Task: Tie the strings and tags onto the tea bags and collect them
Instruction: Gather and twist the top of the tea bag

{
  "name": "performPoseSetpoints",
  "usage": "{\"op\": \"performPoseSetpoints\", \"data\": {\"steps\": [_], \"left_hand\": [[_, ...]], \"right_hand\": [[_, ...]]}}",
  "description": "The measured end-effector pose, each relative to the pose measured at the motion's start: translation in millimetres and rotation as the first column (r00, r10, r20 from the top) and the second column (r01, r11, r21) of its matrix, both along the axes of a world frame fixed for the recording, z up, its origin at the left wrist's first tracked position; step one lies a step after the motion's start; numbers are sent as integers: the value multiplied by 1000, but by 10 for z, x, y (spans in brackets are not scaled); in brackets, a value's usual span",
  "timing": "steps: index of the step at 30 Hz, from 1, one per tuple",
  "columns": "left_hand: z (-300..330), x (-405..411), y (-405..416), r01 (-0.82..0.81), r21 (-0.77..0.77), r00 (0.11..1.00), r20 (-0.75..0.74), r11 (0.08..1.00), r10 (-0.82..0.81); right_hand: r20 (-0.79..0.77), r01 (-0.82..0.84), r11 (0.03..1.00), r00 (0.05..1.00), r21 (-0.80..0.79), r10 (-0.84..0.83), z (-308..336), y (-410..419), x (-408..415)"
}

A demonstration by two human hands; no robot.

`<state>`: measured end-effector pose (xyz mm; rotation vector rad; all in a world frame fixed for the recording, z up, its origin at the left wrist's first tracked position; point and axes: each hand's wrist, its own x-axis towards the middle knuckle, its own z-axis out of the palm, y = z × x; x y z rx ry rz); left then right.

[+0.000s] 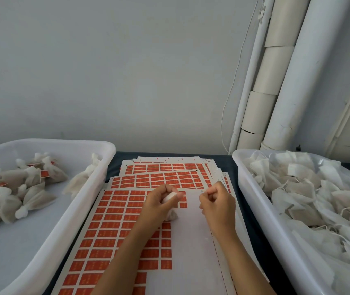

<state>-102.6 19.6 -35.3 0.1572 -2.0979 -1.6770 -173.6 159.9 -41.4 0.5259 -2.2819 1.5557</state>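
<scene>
My left hand (pixel 159 204) grips a white tea bag (pixel 171 198) over the top sheet of orange tag stickers (pixel 114 228). Part of the bag shows above my fingers and part below my palm. My right hand (pixel 217 202) is curled beside it, fingertips pinched together as if on a thin string, though no string can be made out. The two hands are a short gap apart. Finished tea bags with orange tags (pixel 21 188) lie in the left white tub (pixel 97 182). Untied white tea bags with loose strings (pixel 310 199) fill the right white tub (pixel 252 201).
Several sticker sheets (pixel 170 169) are stacked and fanned on the dark table between the tubs. The near sheet has a bare white area where tags are gone. White pipes (pixel 276 81) and a thin cable run up the wall at the back right.
</scene>
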Motion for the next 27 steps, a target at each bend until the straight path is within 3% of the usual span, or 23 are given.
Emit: {"op": "performPoseSetpoints", "data": {"steps": [3,6,11,15,19,24,27], "left_hand": [[-21,58,-24,161,-134,977,160,978,-139],[-17,73,-6,148,-173,971,214,974,-109],[65,147,-39,39,166,976,203,985,-73],[122,173,-44,198,395,973,27,897,-227],[166,151,-20,285,463,954,-56,839,-293],[110,165,-19,81,440,992,49,895,-114],[34,126,3,-88,322,987,158,943,39]], "right_hand": [[71,-11,998,997,-67,15,-20,75,-57],[99,-40,996,994,-81,48,-38,100,-68],[85,-135,991,988,25,132,-50,10,-18],[66,-229,961,973,158,221,-86,-92,66],[10,-289,913,954,287,299,-101,-159,106],[-11,-291,922,953,254,303,-101,-116,82],[-27,-266,941,960,210,278,-81,-87,83]]}}
